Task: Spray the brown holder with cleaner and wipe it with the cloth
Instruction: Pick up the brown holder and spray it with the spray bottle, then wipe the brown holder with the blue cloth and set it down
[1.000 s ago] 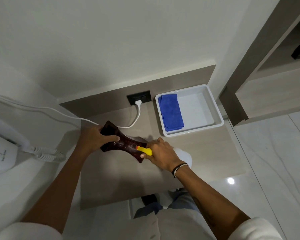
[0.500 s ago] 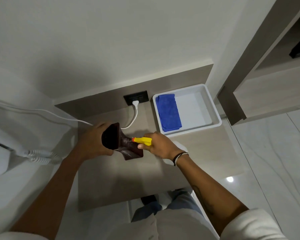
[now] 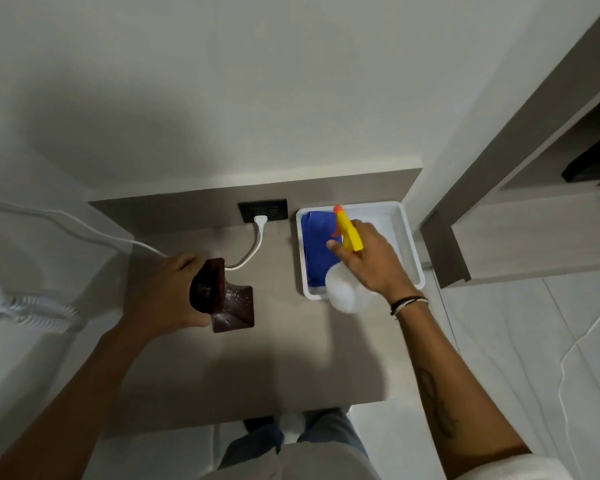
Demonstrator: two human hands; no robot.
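Partly, the spray bottle [image 3: 343,292] hides the blue cloth [image 3: 317,247].

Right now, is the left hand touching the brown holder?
Touching. The head view shows the left hand wrapped around the upper end of the brown holder, fingers overlapping its edge with no gap, keeping it tilted on the counter.

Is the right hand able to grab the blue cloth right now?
Probably not yet. The right hand is right above the cloth in the tray, but it is full with the spray bottle. It would likely have to set that down first.
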